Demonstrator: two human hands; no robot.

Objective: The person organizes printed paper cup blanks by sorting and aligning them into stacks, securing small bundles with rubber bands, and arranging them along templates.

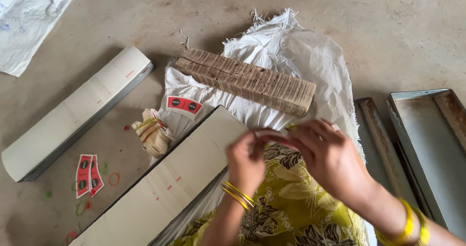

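One small bundle (154,135) already lies tied with rubber bands on the floor by the white sack (291,61), while the left hand (247,161) and right hand (326,154) pinch something tiny together – what, I cannot tell – and the long brown stack (245,81) waits untouched.

Two hands (291,156), two metal trays (427,144) (both grey)

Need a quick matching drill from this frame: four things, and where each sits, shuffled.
Things:
1. wooden block
2. red labels
3. metal trays
4. banded bundle

Places:
A. far right, on the floor
B. on the white sack, above the hands
C. on the floor, lower left
D. left of the long cardboard stack

Pairs: 1-B, 2-C, 3-A, 4-D
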